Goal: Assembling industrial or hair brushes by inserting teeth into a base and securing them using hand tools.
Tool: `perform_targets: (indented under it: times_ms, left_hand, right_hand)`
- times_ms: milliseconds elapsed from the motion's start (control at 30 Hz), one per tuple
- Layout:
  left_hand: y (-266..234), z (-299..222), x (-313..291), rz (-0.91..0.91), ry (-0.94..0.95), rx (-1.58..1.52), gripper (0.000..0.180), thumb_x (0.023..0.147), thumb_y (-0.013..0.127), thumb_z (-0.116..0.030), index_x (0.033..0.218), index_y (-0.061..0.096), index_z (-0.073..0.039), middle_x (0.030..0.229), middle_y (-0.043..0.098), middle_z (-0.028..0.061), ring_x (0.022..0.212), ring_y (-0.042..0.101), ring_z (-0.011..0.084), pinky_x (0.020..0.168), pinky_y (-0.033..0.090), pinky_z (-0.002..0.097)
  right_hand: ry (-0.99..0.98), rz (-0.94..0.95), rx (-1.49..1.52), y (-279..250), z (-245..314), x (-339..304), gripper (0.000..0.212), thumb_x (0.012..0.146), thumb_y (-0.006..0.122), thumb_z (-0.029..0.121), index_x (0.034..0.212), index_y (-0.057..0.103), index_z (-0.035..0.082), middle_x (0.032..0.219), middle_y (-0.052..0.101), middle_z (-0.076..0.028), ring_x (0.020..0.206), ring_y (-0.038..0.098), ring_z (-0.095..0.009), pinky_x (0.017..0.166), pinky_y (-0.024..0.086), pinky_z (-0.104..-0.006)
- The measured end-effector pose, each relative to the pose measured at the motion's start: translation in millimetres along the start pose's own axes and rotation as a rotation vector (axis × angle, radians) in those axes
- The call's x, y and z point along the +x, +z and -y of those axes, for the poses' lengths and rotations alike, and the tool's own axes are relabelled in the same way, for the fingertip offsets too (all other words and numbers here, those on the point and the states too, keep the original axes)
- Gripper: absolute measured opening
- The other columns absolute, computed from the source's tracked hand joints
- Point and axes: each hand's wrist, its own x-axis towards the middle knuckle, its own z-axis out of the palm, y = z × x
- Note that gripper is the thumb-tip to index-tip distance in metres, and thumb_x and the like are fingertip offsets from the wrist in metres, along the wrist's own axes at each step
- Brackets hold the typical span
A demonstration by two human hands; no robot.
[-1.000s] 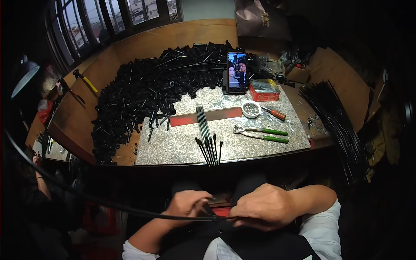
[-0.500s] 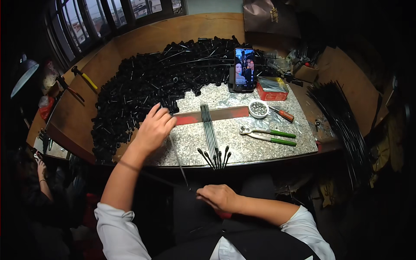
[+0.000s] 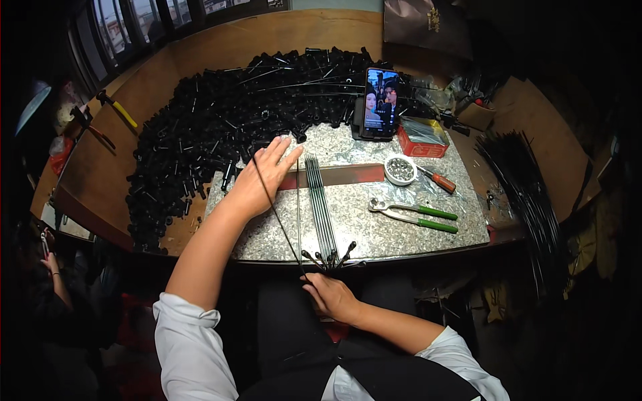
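My left hand [image 3: 262, 184] is stretched out flat above the left end of a red-brown strip [image 3: 354, 174], its fingers extended beside the heap of black parts [image 3: 234, 113]. Across the back of that hand slants a thin dark rod [image 3: 277, 217]. Its lower end runs into my right hand [image 3: 332, 299], which is closed on it just off the table's front edge. On the tabletop several thin rods [image 3: 319, 207] lie side by side over the strip, their black knobbed ends [image 3: 331, 257] fanned at the front edge. One more slim rod [image 3: 298, 207] lies just left of them.
Green-handled pincers [image 3: 428, 217], a white bowl of small metal pieces [image 3: 400, 170] and a screwdriver [image 3: 441, 182] lie to the right. Behind them stand a red box [image 3: 422, 138] and a propped phone [image 3: 380, 103]. Long black rods [image 3: 525, 200] hang over the right side.
My left hand has moved right and its bent fingers have straightened. The right hand has risen slightly toward the table edge. A rod now lies left of the row.
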Motion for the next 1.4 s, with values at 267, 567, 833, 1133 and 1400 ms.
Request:
perform_targets:
  times_ms: [267, 567, 833, 1133, 1400]
  left_hand:
    - [-48, -41, -72, 0.486, -0.144, -0.284, 0.088, 0.069, 0.069, -0.002, 0.144, 0.024, -0.013, 0.151, 0.015, 0.0181, 0.14, 0.013, 0.037, 0.113, 0.021, 0.0416]
    - [-5, -92, -72, 0.242, 0.036, -0.312, 0.1, 0.062, 0.08, -0.043, 0.142, 0.03, -0.01, 0.148, 0.019, 0.0227, 0.138, 0.019, 0.0387, 0.111, 0.022, 0.0463]
    - [18, -118, -57, 0.06, 0.072, -0.363, 0.092, 0.065, 0.074, -0.051, 0.138, 0.038, -0.007, 0.143, 0.031, 0.0221, 0.136, 0.026, 0.0357, 0.109, 0.026, 0.0433]
    - [20, -121, -67, 0.088, -0.001, -0.222, 0.089, 0.065, 0.071, -0.057, 0.136, 0.042, -0.013, 0.142, 0.032, 0.0213, 0.132, 0.026, 0.0459, 0.105, 0.028, 0.0553]
    - [25, -120, -58, 0.069, 0.02, -0.242, 0.092, 0.066, 0.062, -0.067, 0.136, 0.042, -0.012, 0.143, 0.03, 0.0224, 0.131, 0.027, 0.0468, 0.105, 0.029, 0.0523]
  right_hand:
    - [0.11, 0.025, 0.015, -1, -16, -5, 0.022, 0.088, 0.058, 0.009, 0.107, 0.05, 0.002, 0.091, 0.064, -0.015, 0.079, 0.063, -0.035, 0.065, 0.052, -0.0406]
    - [0.035, 0.006, -0.006, -26, 4, -6, 0.023, 0.084, 0.061, 0.006, 0.105, 0.054, 0.0, 0.089, 0.062, -0.018, 0.075, 0.062, -0.035, 0.059, 0.051, -0.0399]
    - [0.064, 0.162, -0.127, -74, 5, -44, 0.018, 0.084, 0.06, 0.006, 0.101, 0.059, -0.001, 0.08, 0.062, -0.017, 0.068, 0.062, -0.033, 0.06, 0.051, -0.0378]
    - [-0.097, 0.1, -0.325, -160, 22, 20, 0.017, 0.078, 0.064, -0.002, 0.094, 0.061, -0.001, 0.073, 0.059, -0.015, 0.062, 0.06, -0.03, 0.054, 0.048, -0.036]
    - [-0.121, -0.097, -0.528, -187, -37, 125, 0.013, 0.083, 0.062, 0.009, 0.091, 0.062, -0.001, 0.085, 0.06, -0.014, 0.08, 0.059, -0.032, 0.071, 0.048, -0.0393]
